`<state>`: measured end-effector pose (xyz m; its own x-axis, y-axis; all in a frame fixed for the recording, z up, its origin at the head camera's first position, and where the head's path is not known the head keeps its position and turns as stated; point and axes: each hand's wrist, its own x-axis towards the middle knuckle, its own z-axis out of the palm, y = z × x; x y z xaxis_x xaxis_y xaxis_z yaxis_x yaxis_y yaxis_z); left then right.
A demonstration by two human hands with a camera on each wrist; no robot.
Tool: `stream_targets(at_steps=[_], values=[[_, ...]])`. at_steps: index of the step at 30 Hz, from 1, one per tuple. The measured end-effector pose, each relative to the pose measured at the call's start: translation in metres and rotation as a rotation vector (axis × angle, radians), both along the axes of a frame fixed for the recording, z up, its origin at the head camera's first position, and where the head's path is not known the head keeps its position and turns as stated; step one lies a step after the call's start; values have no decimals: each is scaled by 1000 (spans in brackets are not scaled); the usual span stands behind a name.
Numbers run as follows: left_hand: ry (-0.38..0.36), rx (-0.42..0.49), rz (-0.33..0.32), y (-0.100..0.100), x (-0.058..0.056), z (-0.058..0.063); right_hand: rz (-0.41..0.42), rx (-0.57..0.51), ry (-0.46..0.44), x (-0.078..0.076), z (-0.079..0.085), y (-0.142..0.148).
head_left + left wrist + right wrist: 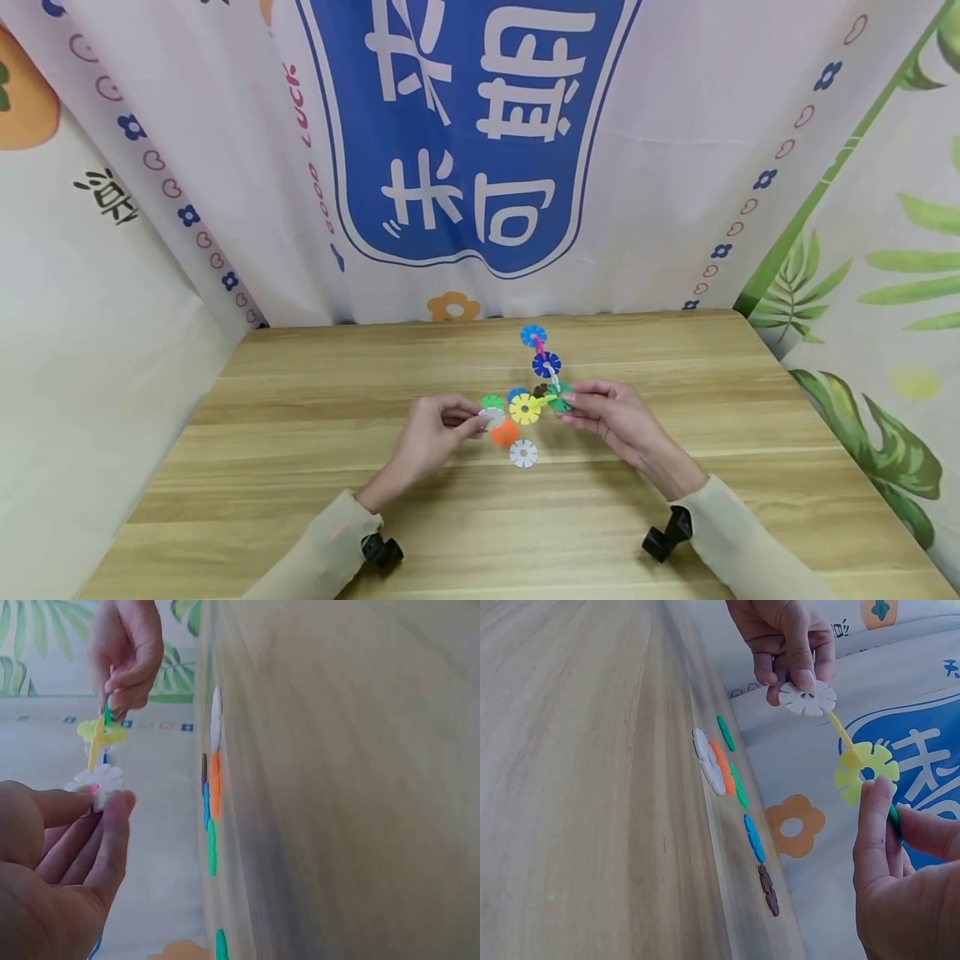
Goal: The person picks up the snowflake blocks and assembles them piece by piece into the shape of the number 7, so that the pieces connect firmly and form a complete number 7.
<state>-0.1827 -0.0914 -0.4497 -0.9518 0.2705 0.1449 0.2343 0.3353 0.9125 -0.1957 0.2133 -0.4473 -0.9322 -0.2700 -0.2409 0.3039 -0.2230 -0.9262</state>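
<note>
The left hand (435,432) pinches a white disc (810,706) between its fingers (112,851). The right hand (618,418) grasps a green disc (559,406). An orange disc (506,433) lies on the counter (360,367).

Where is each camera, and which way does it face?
Head: worn there, facing forward and down at the table; left grip, right grip, sleeves show.
Left wrist: worn there, facing right past left grip to right grip.
Right wrist: worn there, facing left past right grip to left grip.
Wrist views share the yellow disc.
</note>
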Motion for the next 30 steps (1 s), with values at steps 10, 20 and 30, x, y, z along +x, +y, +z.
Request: stream_targets(at_steps=[10,20,30], values=[[192,-73,7,9,9,1,8,-10,13,2,0,-1],[276,-120,19,14,12,-3,15,-15,5,2,-2,-5],[397,-103,9,15,13,-5,12,-7,17,2,3,-8]])
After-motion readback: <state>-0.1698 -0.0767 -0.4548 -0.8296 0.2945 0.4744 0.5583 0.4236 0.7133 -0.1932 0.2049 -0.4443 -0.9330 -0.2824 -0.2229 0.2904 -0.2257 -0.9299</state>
